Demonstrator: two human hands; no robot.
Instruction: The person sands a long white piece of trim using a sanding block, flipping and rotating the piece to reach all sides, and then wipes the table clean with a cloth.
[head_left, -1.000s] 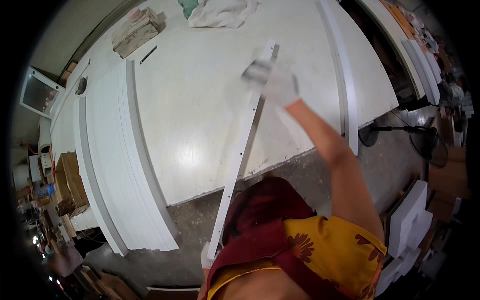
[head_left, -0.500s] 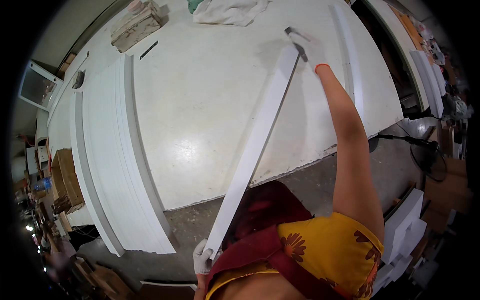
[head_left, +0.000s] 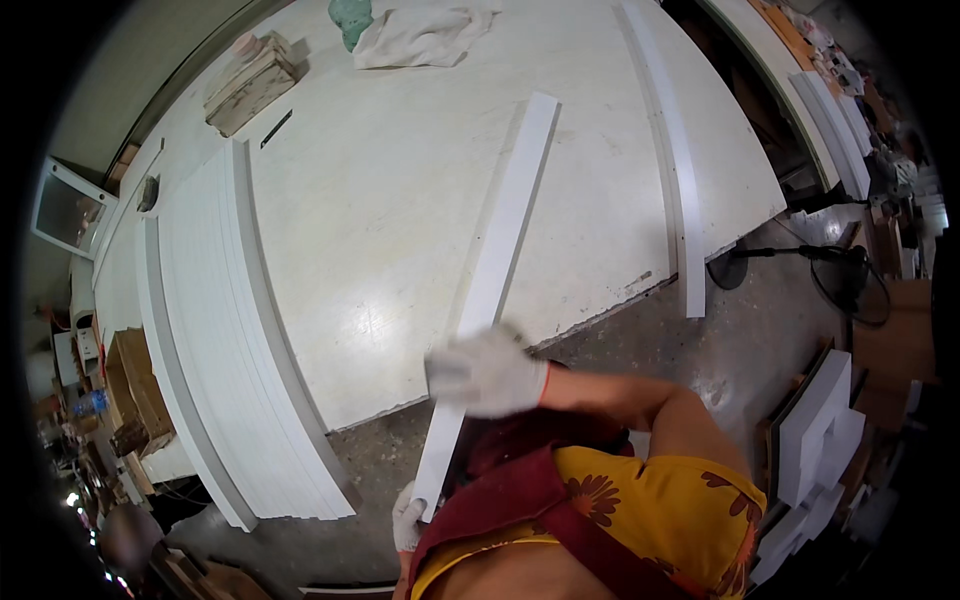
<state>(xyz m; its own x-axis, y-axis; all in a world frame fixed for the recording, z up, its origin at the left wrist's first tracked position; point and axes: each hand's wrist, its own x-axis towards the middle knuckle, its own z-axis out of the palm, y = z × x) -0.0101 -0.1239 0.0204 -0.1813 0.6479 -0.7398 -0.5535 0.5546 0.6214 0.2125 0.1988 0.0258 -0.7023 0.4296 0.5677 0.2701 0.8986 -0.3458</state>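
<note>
My white strip [head_left: 510, 210] slants off the desk [head_left: 360, 250], mid-work, I judge; my left hand [head_left: 408, 520] grips its near end, my right hand [head_left: 490, 372] crosses it (blurred, grip unclear). Whether the leftward strips [head_left: 225, 330] are done, I can't tell.

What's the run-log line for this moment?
left hand: holds white strip at near end | right hand: blurred, over strip | strip: overhangs table | cloth: at table's far side

Right hand [head_left: 495, 372] now farther down white strip [head_left: 507, 222]
</note>
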